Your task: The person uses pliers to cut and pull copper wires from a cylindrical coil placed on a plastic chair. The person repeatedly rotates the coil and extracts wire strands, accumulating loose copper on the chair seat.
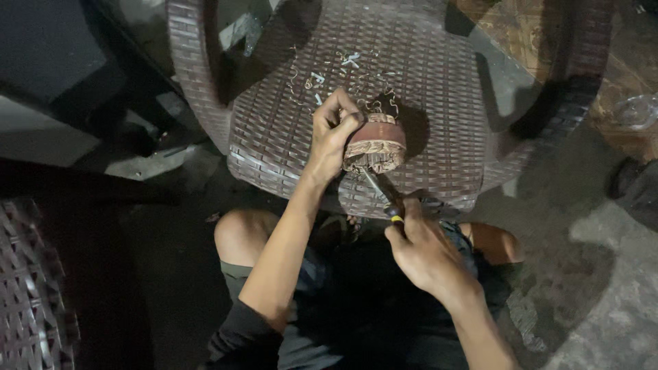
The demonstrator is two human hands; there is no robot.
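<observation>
The work looks partly done. A round, drum-shaped motor core [374,144] wound with copper wire sits on the seat of a brown woven plastic chair [439,103], near the seat's front edge and about midway between its two side edges. Loose curls of wire and pale scraps [346,72] lie scattered on the seat behind the core, toward the chair's back edge. I judge these to be strands already pulled or cut away, so some stripping seems finished. Much of the winding is still in place, though: the lower face of the core shows a dense bundle of copper, so a good share appears to remain.

The left hand [334,130] is closed over the core's left side, fingers curled on its top rim, holding it steady against the seat. The right hand [423,248] is closed around a tool with a dark and yellow handle [395,216], likely a screwdriver. Its thin metal shaft [377,186] runs up from beyond the seat's front edge, and its tip meets the core's lower face, among the windings.

The core itself has a reddish-brown band around its upper part and a paler, tangled copper mass below, frayed and uneven at the edge. The light is dim and the core casts a dark shadow to its right, so I cannot tell whether the far side is already bare
</observation>
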